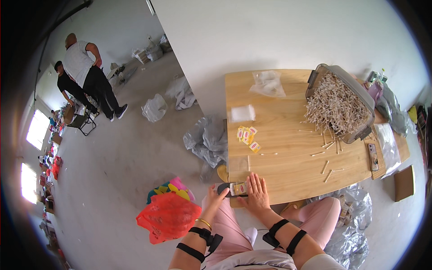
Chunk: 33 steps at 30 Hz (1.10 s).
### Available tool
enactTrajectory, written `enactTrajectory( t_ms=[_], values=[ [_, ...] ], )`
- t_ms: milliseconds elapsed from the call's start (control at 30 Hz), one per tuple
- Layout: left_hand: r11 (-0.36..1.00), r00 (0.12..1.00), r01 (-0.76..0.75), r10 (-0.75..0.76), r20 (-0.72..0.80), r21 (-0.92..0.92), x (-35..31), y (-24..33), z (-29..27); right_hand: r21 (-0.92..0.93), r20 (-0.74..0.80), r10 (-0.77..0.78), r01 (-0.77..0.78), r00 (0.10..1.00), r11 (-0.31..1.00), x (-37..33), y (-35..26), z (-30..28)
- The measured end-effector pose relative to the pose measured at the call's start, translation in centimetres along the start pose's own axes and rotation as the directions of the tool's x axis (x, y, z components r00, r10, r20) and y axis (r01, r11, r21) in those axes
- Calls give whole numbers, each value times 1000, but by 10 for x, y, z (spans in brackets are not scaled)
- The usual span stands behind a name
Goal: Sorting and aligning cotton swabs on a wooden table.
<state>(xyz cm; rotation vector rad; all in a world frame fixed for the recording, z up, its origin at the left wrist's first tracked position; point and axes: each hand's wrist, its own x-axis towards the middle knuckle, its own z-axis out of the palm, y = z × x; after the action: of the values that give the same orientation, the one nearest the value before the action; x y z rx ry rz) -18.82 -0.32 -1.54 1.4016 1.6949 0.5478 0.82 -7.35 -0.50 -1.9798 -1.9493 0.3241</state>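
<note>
At the table's near left edge, my left hand (pixel 213 198) grips the end of a small black holder (pixel 223 188), its thumb on top. Cotton swabs (pixel 232 189) lie in a row in the holder, beside a yellow printed card (pixel 241 187). My right hand (pixel 256 194) rests with stretched fingers over the holder's right end and the table edge, hiding part of it. Just beyond my hands is a clear plastic sleeve (pixel 238 164). Several yellow, white and red cards (pixel 246 134) lie farther off, below a stack of clear bags (pixel 242 113).
A tipped grey bin (pixel 333 72) spills cotton swabs (pixel 336 105) onto the wooden table (pixel 279 157). A phone (pixel 373 157) lies at the right. A red plastic bag (pixel 168 218) and grey plastic bags (pixel 207 139) are left of the table. Two people (pixel 81 67) stand far left.
</note>
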Motion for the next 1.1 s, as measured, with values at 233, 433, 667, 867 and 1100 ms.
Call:
enactTrajectory(
  t_ms=[233,433,667,867,1100],
  values=[
    [871,981,117,-26,193,-477,1,-3,16,-69,28,32,-30,999,997,1,-14,10],
    [865,978,88,18,207,-495,-2,-1,12,-117,67,46,-38,997,992,5,-34,11],
    [834,971,147,-19,239,-532,-4,-1,12,-42,62,3,0,998,999,-1,-25,10],
    [910,994,112,-98,55,-399,23,-20,21,-83,74,-64,70,995,994,-4,-9,8],
    [971,936,-236,233,-263,19,40,-29,45,-149,117,7,10,993,989,8,-35,9]
  ],
)
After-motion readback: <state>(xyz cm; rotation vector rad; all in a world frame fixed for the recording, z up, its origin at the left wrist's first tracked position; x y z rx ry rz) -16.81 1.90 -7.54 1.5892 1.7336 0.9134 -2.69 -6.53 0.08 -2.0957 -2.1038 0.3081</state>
